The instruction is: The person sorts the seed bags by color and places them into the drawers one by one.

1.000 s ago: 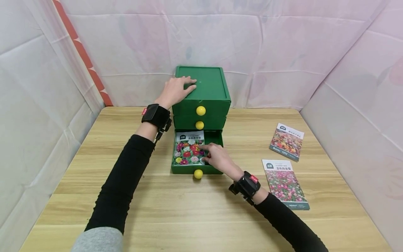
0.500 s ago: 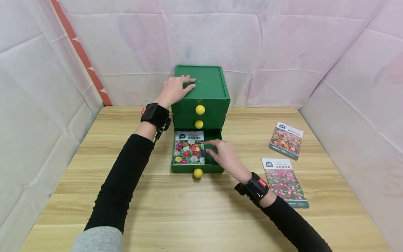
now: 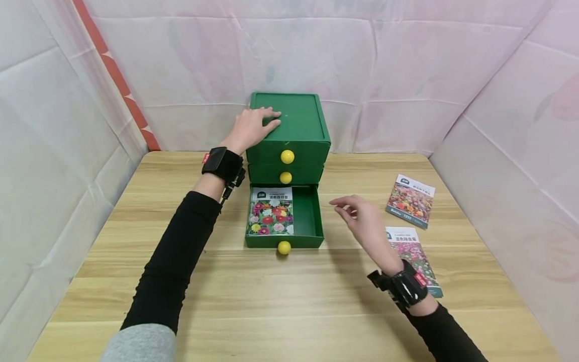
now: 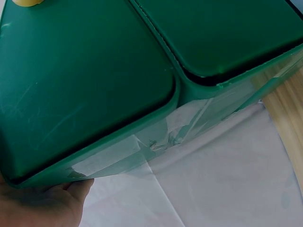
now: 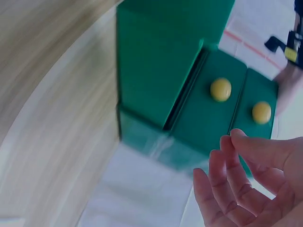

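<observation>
Seed packet with the mixed-flower print lies flat in the pulled-out bottom drawer, against its left wall, with bare green floor to its right. The right hand hovers above the table just to the right of that drawer, apart from the packet, holding nothing; its fingers are loosely bent and spread, palm turned toward the drawer. Under its wrist a second packet lies on the wood, partly hidden, and a third packet lies farther back near the right edge. Bare wood spreads along the table's near side in front of the drawer's yellow knob. Farther back, the left hand rests flat, fingers straight, on the top of the green drawer cabinet, which stands close to the white sheet wall.
</observation>
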